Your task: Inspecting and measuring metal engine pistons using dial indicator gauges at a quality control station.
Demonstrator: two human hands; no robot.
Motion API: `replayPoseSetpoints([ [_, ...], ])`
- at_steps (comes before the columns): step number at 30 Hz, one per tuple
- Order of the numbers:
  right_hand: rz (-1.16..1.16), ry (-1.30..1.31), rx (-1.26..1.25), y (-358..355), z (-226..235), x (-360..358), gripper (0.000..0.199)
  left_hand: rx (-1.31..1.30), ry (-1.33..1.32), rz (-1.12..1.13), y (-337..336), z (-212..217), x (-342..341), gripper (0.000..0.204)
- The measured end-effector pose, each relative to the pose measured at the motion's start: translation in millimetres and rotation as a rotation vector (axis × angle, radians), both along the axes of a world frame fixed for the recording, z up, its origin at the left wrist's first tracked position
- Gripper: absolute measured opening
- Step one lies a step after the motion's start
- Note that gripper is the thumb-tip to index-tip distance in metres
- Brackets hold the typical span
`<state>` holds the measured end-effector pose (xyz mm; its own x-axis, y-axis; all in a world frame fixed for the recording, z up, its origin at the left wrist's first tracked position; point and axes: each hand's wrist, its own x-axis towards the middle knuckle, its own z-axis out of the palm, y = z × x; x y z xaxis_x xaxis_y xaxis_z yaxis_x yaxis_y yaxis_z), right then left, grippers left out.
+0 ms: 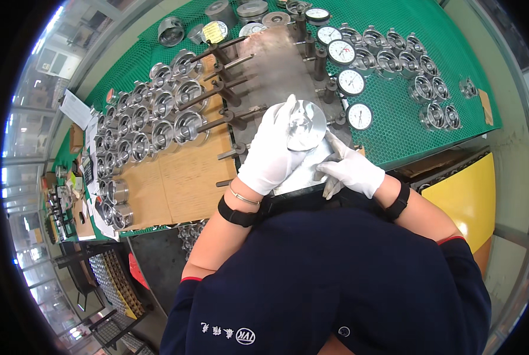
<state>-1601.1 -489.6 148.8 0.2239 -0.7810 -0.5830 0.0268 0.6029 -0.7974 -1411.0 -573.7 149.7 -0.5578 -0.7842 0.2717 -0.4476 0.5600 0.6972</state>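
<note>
A shiny round machined metal part (307, 125) is tilted up in front of me, its turned face catching the light. My left hand (270, 154), in a white glove, grips it from the left, with fingers along its upper left rim. To its lower right is my right hand (354, 171), also gloved, with greyed fingertips. Its fingers are spread, one reaching up close to the part's right edge; whether it touches I cannot tell. Under both hands lies a bright flat surface (303, 176), partly hidden by them.
Dial gauges (359, 116) on posts line the right of a worn metal plate (276, 65); posts with rods (235, 118) line its left. Rows of metal housings (161, 135) stand on brown board (181, 183) at left, more (388, 62) on green matting (394, 127). A yellow panel (465, 201) is lower right.
</note>
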Motion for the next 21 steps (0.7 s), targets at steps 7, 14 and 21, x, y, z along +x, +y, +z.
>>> replayPoseSetpoints([
  [7, 0.008, -0.003, 0.066, -4, 15, -2, 0.092, -0.028, 0.016, 0.032, -1, 5, -6, 0.086],
  [14, -0.018, 0.341, -0.484, 12, 38, -14, 0.060, 0.586, 0.318, -0.143, 20, 40, 14, 0.039],
  [21, -0.672, 0.169, -0.495, 9, 28, -121, 0.049, 0.476, 0.300, 0.013, 13, 61, 61, 0.035],
])
